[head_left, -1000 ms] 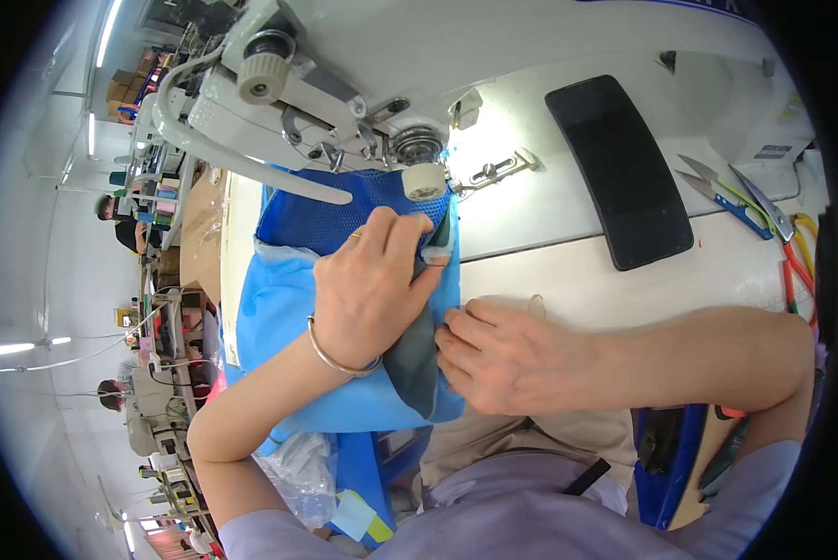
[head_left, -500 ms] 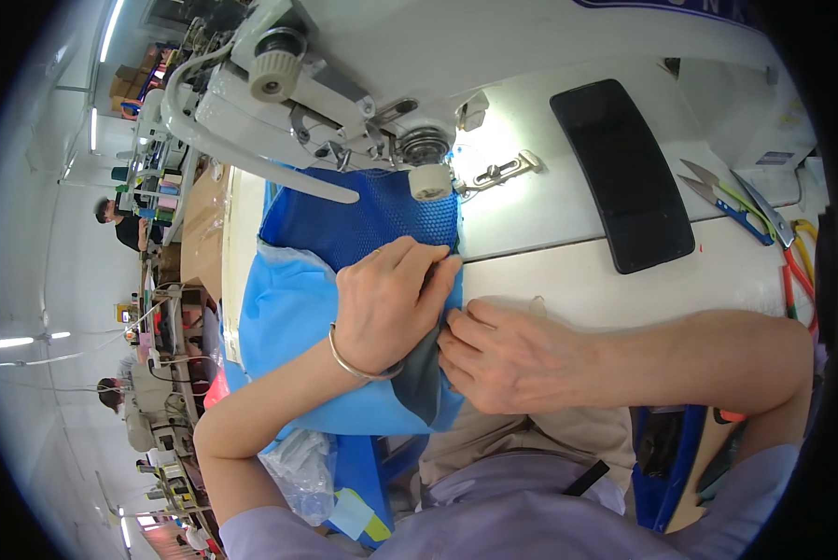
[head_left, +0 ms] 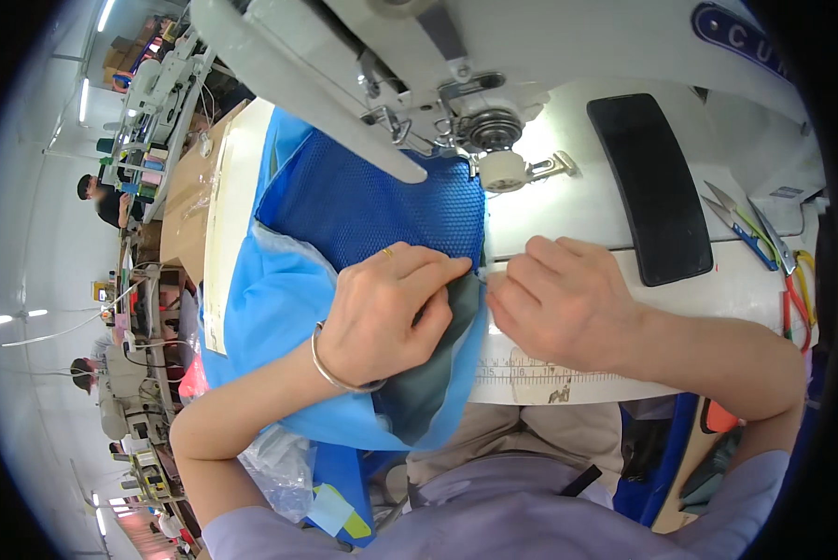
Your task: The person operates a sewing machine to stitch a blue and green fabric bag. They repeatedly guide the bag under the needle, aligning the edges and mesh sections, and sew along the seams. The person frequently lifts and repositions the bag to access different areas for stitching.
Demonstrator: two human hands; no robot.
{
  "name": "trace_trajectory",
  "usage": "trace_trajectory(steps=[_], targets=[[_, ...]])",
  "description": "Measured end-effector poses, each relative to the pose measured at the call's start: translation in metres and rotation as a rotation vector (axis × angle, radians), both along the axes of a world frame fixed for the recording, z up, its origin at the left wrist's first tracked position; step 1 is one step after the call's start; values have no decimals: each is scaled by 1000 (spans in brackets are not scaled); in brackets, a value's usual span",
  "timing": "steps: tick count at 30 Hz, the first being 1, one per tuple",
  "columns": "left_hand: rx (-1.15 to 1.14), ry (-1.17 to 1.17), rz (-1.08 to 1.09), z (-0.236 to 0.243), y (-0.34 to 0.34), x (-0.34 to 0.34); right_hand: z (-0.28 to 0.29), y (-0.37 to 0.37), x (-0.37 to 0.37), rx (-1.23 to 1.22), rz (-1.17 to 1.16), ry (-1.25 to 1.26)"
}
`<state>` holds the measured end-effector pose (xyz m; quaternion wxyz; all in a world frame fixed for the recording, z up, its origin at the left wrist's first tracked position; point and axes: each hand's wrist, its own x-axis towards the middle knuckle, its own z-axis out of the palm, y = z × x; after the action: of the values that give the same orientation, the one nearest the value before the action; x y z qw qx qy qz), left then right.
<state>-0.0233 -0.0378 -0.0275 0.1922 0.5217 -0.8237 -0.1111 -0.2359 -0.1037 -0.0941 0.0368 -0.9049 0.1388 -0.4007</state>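
A light blue fabric piece (head_left: 279, 289) with a dark blue mesh panel (head_left: 382, 205) and a grey-green layer (head_left: 421, 392) lies under the head of a white sewing machine (head_left: 568, 56). The mesh's right edge runs up to the needle area, partly hidden by a round white knob (head_left: 503, 172). My left hand (head_left: 386, 313), a bangle on its wrist, is closed, thumb and forefinger pinching the fabric near that edge. Close by on the right, my right hand (head_left: 564, 303) is closed too, its curled fingertips at the fabric's edge; their exact grip is partly hidden.
A black phone-like slab (head_left: 650, 187) lies on the machine bed. Further right are scissors (head_left: 778, 245) and blue-handled snips (head_left: 750, 238). A printed ruler strip (head_left: 531, 371) runs along the table's front edge. Clear plastic (head_left: 279, 471) hangs below; other people work at far left.
My right hand has moved up along the fabric edge, its fingers curling tighter. The ruler strip now shows. The whole view has shifted, bringing the machine head lower and nearer.
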Motion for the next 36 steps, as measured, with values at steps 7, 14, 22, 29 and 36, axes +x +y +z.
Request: trace_trajectory(steps=[7,14,22,29,36], targets=[[-54,-142,-85,-3,12,4,3,-9,2,-22,-50,37],[-134,-117,-77,-13,22,5,10,-3,-1,-12,80,160],[-64,-88,-107,-10,21,12,11,-6,7,-61,91,167],[-201,-99,-138,-17,21,10,18,-3,1,-110,76,165],[-293,-113,-135,-36,22,17,14,-6,12,-93,103,103]])
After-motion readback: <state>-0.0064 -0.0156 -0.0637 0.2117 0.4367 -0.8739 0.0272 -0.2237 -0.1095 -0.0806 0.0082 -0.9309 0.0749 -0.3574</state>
